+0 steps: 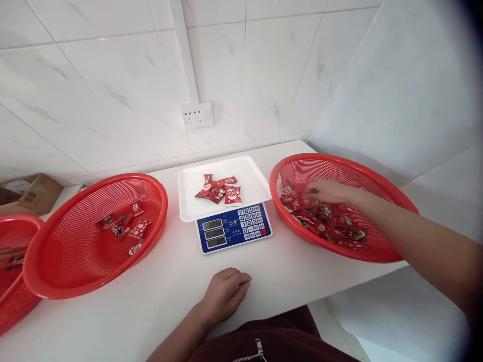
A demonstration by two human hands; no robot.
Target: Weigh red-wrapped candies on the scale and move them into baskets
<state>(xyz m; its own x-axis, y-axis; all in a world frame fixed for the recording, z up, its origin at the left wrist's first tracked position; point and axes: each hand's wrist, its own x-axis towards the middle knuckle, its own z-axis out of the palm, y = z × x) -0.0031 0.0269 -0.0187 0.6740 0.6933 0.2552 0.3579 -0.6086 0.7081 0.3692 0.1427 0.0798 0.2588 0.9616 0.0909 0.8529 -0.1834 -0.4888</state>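
Small, flat, red printed packets (325, 219) lie jumbled, axes every way, in the oval red mesh plastic basket (358, 174), below and rightward of my nearer right hand (326, 191); I cannot tell its grip; my left hand (225, 292) curls loosely, palm hidden.

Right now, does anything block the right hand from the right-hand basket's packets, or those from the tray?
Nothing visible separates the right hand from the red packets; the basket's left rim stands between them and the white tray.
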